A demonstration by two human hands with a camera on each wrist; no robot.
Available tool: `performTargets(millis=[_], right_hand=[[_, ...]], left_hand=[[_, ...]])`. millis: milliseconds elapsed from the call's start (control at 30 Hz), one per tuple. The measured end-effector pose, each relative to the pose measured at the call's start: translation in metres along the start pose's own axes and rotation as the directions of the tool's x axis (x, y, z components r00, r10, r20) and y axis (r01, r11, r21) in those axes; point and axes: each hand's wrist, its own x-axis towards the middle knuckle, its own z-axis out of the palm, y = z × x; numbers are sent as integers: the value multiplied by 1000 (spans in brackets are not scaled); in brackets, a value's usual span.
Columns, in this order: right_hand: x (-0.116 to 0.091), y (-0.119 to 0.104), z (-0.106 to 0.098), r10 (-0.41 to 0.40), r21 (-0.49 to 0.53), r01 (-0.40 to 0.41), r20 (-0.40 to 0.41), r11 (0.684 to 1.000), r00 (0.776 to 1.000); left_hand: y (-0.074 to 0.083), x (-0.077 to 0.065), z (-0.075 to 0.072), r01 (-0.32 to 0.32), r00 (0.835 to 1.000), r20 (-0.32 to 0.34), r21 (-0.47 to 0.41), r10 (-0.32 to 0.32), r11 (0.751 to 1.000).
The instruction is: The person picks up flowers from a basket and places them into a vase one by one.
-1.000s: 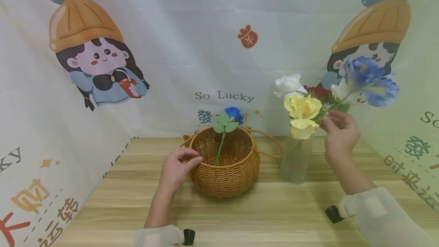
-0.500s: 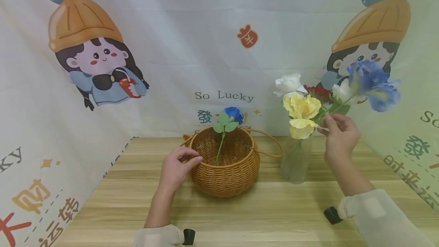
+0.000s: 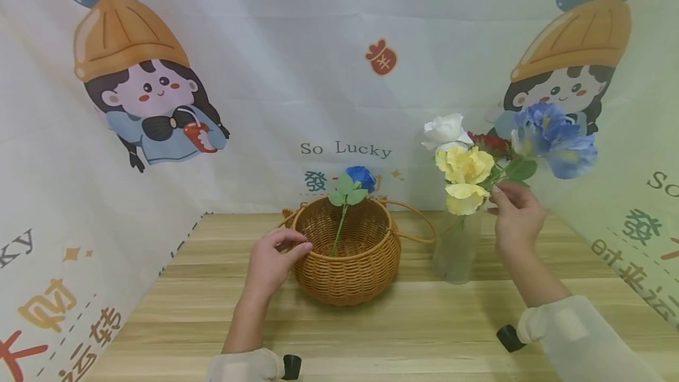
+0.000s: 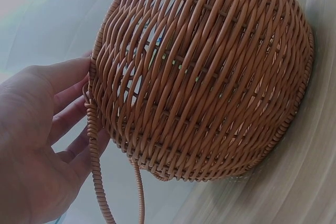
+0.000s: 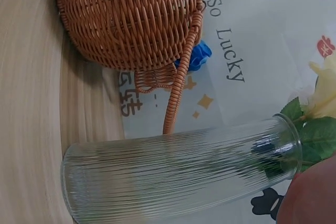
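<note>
A round wicker basket (image 3: 347, 279) stands on the table with a blue rose (image 3: 361, 178) leaning inside, its bloom above the far rim. My left hand (image 3: 274, 257) holds the basket's left rim between thumb and fingers; up close, the left wrist view shows that hand (image 4: 47, 129) beside a looped handle (image 4: 94, 156). At the right, a ribbed clear glass vase (image 3: 456, 252) carries white, yellow and red flowers. My right hand (image 3: 518, 212) pinches the stem of a large blue iris-like flower (image 3: 557, 140) just above the vase mouth. Leaves and petals partly hide its stem.
The wooden table (image 3: 403, 341) meets a printed cloth backdrop (image 3: 297, 75) at its back and sides. One basket handle (image 3: 419, 208) sticks out toward the vase. In the right wrist view the vase (image 5: 178, 177) stands close beside the basket (image 5: 126, 19).
My right hand has moved down and slightly left, and the blue flower has come lower toward the vase, its bloom now over the white flower behind. The left hand and basket have stayed put.
</note>
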Motion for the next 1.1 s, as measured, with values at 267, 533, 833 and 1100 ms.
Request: performTargets(millis=[267,533,833,1100], right_hand=[[-2,5,-2,33,-56,-33,4,998,999],[-3,9,-5,92,-66,-89,36,994,995],[-3,9,-6,126,-82,-120,62,989,990],[-8,10,-9,141,-65,-135,94,989,986]], left_hand=[[0,1,1,3,1000,-2,-4,-3,1000],[-1,1,1,-5,1000,-4,-1,5,1000],[-2,1,1,2,1000,-4,-10,-2,1000],[-1,1,2,12,1000,-8,-17,-12,1000]])
